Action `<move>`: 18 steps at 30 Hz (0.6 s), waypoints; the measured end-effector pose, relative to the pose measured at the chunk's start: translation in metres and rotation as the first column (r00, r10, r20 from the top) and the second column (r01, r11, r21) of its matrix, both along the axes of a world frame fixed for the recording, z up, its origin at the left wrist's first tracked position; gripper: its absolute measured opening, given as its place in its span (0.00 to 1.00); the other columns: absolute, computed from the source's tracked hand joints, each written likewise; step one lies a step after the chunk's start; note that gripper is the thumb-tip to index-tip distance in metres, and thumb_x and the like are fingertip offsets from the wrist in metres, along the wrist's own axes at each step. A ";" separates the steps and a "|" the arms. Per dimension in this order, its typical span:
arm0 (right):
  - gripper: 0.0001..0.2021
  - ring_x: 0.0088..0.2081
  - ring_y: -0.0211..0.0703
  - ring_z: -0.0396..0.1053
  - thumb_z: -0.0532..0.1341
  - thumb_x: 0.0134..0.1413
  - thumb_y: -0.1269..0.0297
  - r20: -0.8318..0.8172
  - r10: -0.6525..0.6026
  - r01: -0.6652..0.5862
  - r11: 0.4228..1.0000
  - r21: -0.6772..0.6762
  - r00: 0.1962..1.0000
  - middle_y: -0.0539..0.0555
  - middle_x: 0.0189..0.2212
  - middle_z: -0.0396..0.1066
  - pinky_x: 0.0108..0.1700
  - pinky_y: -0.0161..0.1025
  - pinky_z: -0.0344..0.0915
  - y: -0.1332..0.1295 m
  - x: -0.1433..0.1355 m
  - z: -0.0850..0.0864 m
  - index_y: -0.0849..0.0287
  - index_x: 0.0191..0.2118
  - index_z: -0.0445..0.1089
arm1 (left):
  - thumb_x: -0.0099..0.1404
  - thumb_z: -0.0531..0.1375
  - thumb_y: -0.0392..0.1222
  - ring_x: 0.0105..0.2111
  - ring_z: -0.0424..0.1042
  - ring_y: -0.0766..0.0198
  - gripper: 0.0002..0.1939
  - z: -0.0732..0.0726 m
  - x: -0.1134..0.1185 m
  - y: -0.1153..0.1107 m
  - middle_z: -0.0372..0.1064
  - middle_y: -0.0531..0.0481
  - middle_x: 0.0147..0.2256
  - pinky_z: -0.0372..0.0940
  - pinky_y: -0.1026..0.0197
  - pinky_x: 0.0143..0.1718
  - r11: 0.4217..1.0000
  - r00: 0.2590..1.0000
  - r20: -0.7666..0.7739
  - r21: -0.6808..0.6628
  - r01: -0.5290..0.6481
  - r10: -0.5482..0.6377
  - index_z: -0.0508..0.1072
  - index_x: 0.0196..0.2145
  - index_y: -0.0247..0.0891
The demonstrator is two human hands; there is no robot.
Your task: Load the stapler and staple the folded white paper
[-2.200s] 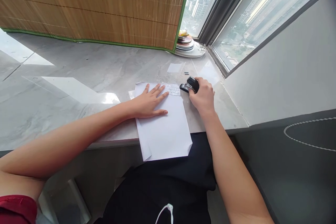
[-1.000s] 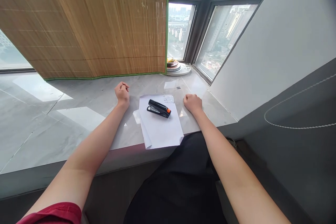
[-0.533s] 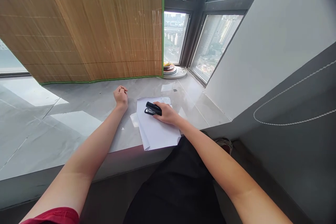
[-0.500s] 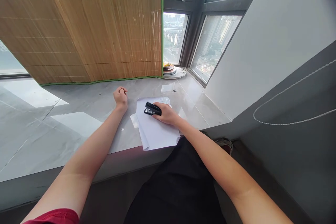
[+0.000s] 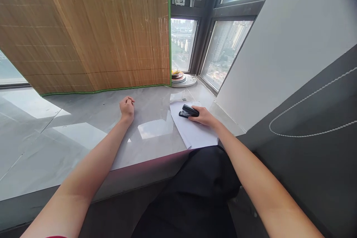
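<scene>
A black stapler (image 5: 189,111) is held in my right hand (image 5: 203,116), its front end pointing left, over white paper sheets (image 5: 196,134). The sheets lie on the right part of the marble sill (image 5: 150,148), with their near edge at the sill's front edge and one near corner curled. My left hand (image 5: 127,107) rests on the sill to the left of the paper, its fingers curled into a fist. Whether that fist holds anything is hidden. Small dark staple strips (image 5: 184,99) lie just beyond the paper.
Stacked plates (image 5: 180,78) stand in the back corner by the window. A bamboo blind (image 5: 111,29) hangs along the back of the sill. The white wall (image 5: 251,70) bounds the right side, where a bead cord (image 5: 295,136) hangs in a loop.
My right hand, the stapler and the paper have moved to the right along the sill. My left hand is still curled at about the same spot.
</scene>
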State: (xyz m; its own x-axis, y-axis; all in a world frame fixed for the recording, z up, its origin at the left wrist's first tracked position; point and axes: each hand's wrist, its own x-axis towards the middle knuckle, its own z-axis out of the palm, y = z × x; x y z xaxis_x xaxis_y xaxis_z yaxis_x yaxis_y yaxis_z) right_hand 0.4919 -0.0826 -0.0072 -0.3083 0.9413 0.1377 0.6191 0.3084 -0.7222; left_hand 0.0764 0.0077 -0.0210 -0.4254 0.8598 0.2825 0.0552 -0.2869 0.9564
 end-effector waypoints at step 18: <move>0.15 0.33 0.50 0.68 0.58 0.65 0.65 0.484 -0.575 0.526 0.813 0.249 0.659 0.58 0.27 0.72 0.34 0.43 0.53 0.026 0.058 -0.022 0.54 0.25 0.69 | 0.55 0.57 0.37 0.18 0.49 0.66 0.05 -0.005 -0.002 0.001 0.51 0.55 0.17 0.43 0.61 0.22 1.000 1.000 0.002 -0.017 -0.005 0.005 0.66 0.22 0.42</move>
State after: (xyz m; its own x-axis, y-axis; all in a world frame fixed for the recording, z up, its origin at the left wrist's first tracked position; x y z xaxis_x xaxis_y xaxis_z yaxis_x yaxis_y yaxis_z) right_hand 0.5501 -0.0570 -0.0289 0.2178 0.9551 0.2009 0.9585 -0.1704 -0.2287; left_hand 0.0740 0.0088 -0.0258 -0.4302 0.8625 0.2666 0.0544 -0.2700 0.9613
